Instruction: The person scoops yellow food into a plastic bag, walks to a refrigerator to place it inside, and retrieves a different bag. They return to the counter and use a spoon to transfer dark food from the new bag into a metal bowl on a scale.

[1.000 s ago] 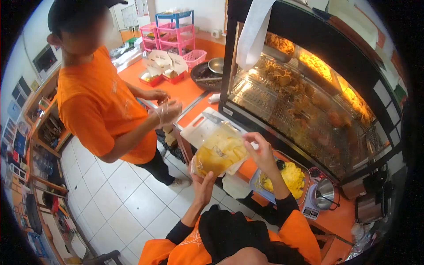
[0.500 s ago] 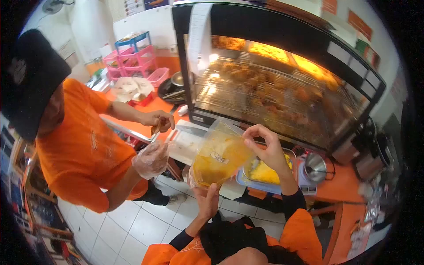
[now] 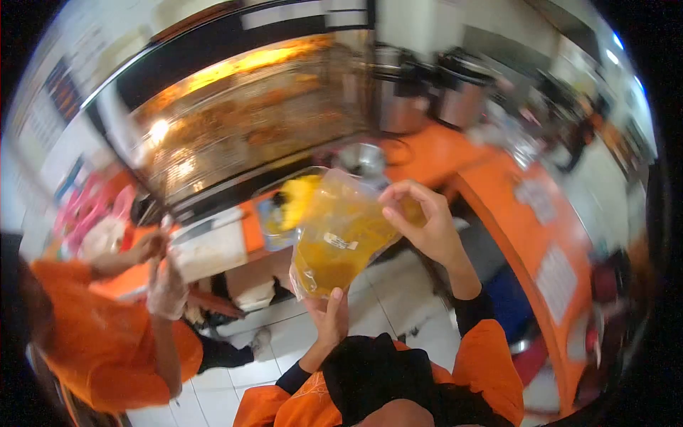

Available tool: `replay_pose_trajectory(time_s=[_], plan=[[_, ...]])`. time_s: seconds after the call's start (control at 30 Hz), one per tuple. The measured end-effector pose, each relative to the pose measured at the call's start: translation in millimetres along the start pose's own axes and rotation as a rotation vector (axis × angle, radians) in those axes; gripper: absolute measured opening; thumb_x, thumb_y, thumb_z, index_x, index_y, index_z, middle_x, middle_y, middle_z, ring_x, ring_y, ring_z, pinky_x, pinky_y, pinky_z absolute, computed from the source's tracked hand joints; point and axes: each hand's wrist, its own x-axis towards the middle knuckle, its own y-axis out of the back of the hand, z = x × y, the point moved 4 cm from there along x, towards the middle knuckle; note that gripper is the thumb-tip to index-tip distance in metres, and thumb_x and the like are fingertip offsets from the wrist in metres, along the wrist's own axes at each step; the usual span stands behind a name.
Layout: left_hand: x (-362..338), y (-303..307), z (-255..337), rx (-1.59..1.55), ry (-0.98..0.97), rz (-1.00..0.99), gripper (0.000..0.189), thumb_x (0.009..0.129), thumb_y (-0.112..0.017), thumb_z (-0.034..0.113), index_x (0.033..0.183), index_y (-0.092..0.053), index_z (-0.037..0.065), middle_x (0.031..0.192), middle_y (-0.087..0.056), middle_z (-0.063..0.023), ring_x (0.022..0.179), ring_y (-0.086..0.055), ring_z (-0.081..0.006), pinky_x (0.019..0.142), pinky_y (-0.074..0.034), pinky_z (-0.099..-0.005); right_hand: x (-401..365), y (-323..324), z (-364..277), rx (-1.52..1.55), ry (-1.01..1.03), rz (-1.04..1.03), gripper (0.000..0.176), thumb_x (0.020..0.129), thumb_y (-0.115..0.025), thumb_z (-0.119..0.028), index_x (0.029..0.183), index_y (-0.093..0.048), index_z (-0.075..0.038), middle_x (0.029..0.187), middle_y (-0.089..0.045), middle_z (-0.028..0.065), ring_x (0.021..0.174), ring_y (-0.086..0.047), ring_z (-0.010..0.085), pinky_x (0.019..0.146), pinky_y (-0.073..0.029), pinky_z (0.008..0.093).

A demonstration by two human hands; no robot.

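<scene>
In front of my chest I hold a clear plastic bag (image 3: pixel 334 267) with yellow-orange contents and a small white label. My left hand (image 3: pixel 329 317) supports its lower end, thumb on the front and fingers mostly hidden behind. At the bag's upper right edge, my right hand (image 3: pixel 427 224) pinches the plastic between thumb and fingers. Behind the bag, a tray with bright yellow food (image 3: pixel 300 199) is partly covered from view. A metal bowl (image 3: pixel 361 160) stands just past it.
A lit glass display cabinet (image 3: pixel 242 135) stands behind the orange counter (image 3: pixel 455 153). Two large pots (image 3: pixel 462 96) sit to its right. On the left is a co-worker in an orange shirt (image 3: pixel 107 334), wearing a clear glove (image 3: pixel 168 292). A white board (image 3: pixel 208 249) lies between us.
My view has turned right, so the cabinet and co-worker now appear further left. The bag stays in both my hands, and more of the right-hand counter shows.
</scene>
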Motion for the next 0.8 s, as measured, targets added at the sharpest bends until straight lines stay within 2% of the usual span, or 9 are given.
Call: replay_pose_trajectory(time_s=[0.03,0.13,0.23,0.33,0.47,0.5,0.6,0.77,0.8], plan=[[-13.6,-12.9,-15.0,-0.027,0.055,-0.042,0.071,0.078,-0.064,0.007,0.134,-0.021,0.014,0.132,-0.033,-0.0088,0.123,-0.034,-0.0244,0.099,-0.032,-0.0434,-23.6,21.7,-13.0,-0.036,-0.037,0.070,0.012,0.078,-0.061,-0.002,0.089,-0.057,-0.001,0.085,-0.059,0.0054,0.081,-0.055,0.0135,0.077,-0.042,0.0248],[-66.2,-47.2,-61.5,-0.056,0.195,-0.136,0.071,0.078,-0.064,0.008,0.134,-0.020,0.013,0.130,-0.036,-0.0085,0.120,-0.037,-0.0243,0.098,-0.034,-0.0413,-110.3,76.8,-47.2,-0.445,-0.024,0.226,0.015,0.074,-0.064,-0.004,0.088,-0.059,-0.002,0.083,-0.057,0.0058,0.081,-0.055,0.0186,0.077,-0.042,0.0320],[-115.2,-70.7,-120.8,-0.028,0.411,-0.331,0.068,0.080,-0.061,0.006,0.134,-0.019,0.009,0.124,-0.041,-0.0101,0.111,-0.045,-0.0225,0.095,-0.037,-0.0374,-187.4,96.2,-77.4,-0.919,-0.032,0.214,0.018,0.071,-0.066,-0.011,0.088,-0.061,-0.004,0.081,-0.056,0.0047,0.083,-0.054,0.0207,0.080,-0.039,0.0399],[-175.1,-97.8,-151.2,0.007,0.666,-0.440,0.067,0.082,-0.059,0.004,0.134,-0.018,0.010,0.124,-0.041,-0.0108,0.110,-0.046,-0.0214,0.093,-0.039,-0.0365,-256.7,101.5,-97.5,-1.261,-0.180,0.246,0.023,0.070,-0.064,-0.018,0.089,-0.062,-0.006,0.083,-0.054,0.0033,0.086,-0.052,0.0186,0.083,-0.035,0.0450],[-251.2,-145.5,-198.4,-0.083,0.843,-0.646,0.068,0.082,-0.057,0.001,0.134,-0.016,0.012,0.125,-0.039,-0.0106,0.111,-0.044,-0.0206,0.091,-0.040,-0.0352,-340.1,145.7,-128.1,-1.547,-0.361,0.496,0.028,0.067,-0.062,-0.021,0.092,-0.062,-0.007,0.096,-0.053,0.0058,0.094,-0.050,0.0227,0.085,-0.033,0.0474],[-273.5,-155.6,-212.0,-0.125,0.906,-0.638,0.074,0.081,-0.057,-0.001,0.135,-0.010,0.015,0.124,-0.038,-0.0109,0.112,-0.042,-0.0203,0.092,-0.040,-0.0351,-362.4,159.7,-132.0,-1.612,-0.407,0.526,0.028,0.069,-0.062,-0.021,0.092,-0.061,-0.006,0.100,-0.052,0.0088,0.096,-0.049,0.0248,0.084,-0.033,0.0477],[-352.1,-183.0,-256.2,-0.077,0.884,-0.803,0.077,0.079,-0.058,0.001,0.136,-0.007,0.015,0.126,-0.035,-0.0110,0.115,-0.039,-0.0212,0.094,-0.038,-0.0365,-430.3,211.3,-163.5,-1.665,-0.530,0.636,0.027,0.072,-0.061,-0.020,0.094,-0.060,-0.006,0.101,-0.051,0.0107,0.095,-0.049,0.0258,0.083,-0.033,0.0474],[-496.6,-271.3,-297.0,-0.321,0.776,-1.076,0.076,0.078,-0.060,0.007,0.136,-0.011,0.012,0.131,-0.028,-0.0097,0.120,-0.033,-0.0215,0.099,-0.031,-0.0389,-551.1,316.5,-221.9,-1.661,-0.787,0.959,0.034,0.066,-0.072,-0.020,0.090,-0.053,-0.007,0.095,-0.053,0.0080,0.087,-0.051,0.0244,0.079,-0.035,0.0395],[-528.7,-284.5,-303.4,-0.380,0.825,-1.116,0.076,0.078,-0.060,0.007,0.136,-0.012,0.011,0.132,-0.027,-0.0099,0.121,-0.032,-0.0214,0.100,-0.029,-0.0389,-572.5,333.3,-233.8,-1.643,-0.803,0.982,0.033,0.066,-0.072,-0.020,0.090,-0.053,-0.007,0.093,-0.054,0.0080,0.085,-0.051,0.0244,0.079,-0.035,0.0392]])
